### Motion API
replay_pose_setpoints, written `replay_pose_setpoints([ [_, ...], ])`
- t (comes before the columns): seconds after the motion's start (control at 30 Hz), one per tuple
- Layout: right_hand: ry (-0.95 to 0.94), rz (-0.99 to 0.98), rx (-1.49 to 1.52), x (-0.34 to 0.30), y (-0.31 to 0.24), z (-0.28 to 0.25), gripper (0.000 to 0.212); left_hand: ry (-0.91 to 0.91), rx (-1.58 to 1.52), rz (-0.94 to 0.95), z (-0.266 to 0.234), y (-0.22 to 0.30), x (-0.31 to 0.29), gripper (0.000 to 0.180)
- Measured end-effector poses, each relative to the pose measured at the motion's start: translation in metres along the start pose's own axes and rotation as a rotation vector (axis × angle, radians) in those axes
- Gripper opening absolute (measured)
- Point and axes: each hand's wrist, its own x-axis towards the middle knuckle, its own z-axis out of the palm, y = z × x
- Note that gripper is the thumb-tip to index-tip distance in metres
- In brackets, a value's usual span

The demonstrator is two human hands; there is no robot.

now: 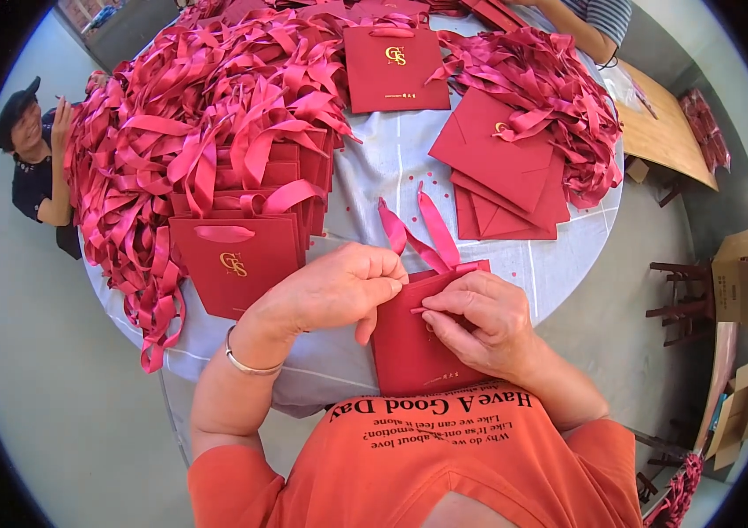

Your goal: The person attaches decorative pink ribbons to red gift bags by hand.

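Note:
A dark red paper gift bag (411,354) leans against the near table edge, in front of my orange shirt. Two loose ends of pink ribbon (434,231) rise from its top opening. My left hand (339,286) pinches at the bag's upper left edge; its fingertips partly hide what lies between them. Thumb and forefinger of my right hand (485,321) close on a short bit of pink ribbon at the bag's front, just below the rim. A silver bangle (249,356) circles my left wrist.
Red bags with trailing ribbons (215,114) heap high at the left, with one bag (237,264) at their near end. Flat bags (506,163) stack at the right; another bag (396,70) lies farther back. One person (35,167) is at the left, another's arm (580,31) at the far right.

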Motion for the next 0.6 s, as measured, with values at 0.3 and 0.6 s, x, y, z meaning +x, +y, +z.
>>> replay_pose_setpoints([
  [0.3,0.037,0.101,0.034,0.0030,-0.0029,0.0023,0.016,-0.026,-0.120,-0.032,-0.0039,0.0005,-0.0017,0.018],
  [0.6,0.030,-0.003,-0.084,0.0083,-0.0012,0.0062,0.015,-0.011,-0.067,-0.069,-0.0037,-0.0002,-0.0021,0.023],
])
